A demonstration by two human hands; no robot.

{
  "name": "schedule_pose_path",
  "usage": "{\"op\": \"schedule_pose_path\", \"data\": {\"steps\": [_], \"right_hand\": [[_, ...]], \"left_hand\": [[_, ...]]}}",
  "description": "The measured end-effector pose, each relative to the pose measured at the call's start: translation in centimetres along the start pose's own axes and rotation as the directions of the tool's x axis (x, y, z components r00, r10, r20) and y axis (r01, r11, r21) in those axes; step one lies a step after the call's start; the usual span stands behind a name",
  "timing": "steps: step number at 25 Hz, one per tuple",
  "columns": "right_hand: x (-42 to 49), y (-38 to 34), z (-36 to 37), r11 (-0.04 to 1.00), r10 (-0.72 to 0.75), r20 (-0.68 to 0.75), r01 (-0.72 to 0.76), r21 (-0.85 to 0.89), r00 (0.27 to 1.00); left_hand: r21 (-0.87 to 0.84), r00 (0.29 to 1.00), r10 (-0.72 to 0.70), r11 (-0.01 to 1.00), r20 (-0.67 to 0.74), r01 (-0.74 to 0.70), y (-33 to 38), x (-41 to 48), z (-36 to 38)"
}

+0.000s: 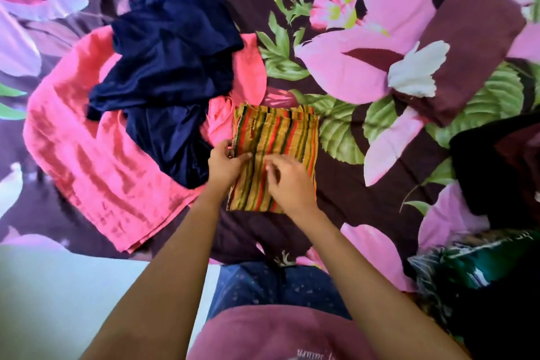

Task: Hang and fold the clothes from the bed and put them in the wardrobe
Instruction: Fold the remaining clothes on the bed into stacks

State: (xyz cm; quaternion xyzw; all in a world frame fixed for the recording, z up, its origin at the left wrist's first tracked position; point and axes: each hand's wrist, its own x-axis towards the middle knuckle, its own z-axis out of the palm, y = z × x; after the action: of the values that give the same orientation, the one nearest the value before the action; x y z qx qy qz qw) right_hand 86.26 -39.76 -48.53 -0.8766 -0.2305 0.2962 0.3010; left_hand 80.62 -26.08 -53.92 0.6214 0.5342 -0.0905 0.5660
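Dark purple bedsheet [336, 184] printed with big pink flowers and green leaves fills the view. Nearest the camera, pale script on the person's pink shirt [263, 336] runs upside down and is cut off at the frame's edge, too blurred to read.

Two bare hands meet on one folded cloth with orange, green and red stripes [280, 131], which lies flat on the sheet. The left hand [226, 165] pinches its left edge, thumb on top. The right hand [287, 181] curls its fingers down onto the middle; whether it grips or only presses is unclear.

Left of it, one crumpled navy garment [169, 67] lies over one spread coral-pink garment [87, 155], hiding part of it. Far right, one folded maroon cloth [473, 47] rests. A dark heap [491, 178] is cut off by the right edge.
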Motion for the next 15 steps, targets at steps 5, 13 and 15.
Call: {"op": "schedule_pose_path", "data": {"steps": [5, 13, 15], "right_hand": [[2.4, 5.0, -0.9, 0.934, 0.045, -0.096, -0.076, -0.349, 0.994], [3.8, 5.7, -1.8, 0.981, 0.152, 0.007, -0.152, 0.124, 0.988], [2.2, 6.4, -1.4, 0.913, 0.292, -0.054, -0.262, 0.313, 0.955]], "left_hand": [[0.261, 0.957, 0.147, 0.962, -0.251, -0.08, 0.0, -2.3, 1.7], [0.503, 0.931, 0.363, 0.797, 0.044, -0.334, -1.2, -2.6, 3.0], [0.488, 0.943, 0.329, 0.817, 0.041, -0.306, -1.3, -2.6, 3.3]]}}
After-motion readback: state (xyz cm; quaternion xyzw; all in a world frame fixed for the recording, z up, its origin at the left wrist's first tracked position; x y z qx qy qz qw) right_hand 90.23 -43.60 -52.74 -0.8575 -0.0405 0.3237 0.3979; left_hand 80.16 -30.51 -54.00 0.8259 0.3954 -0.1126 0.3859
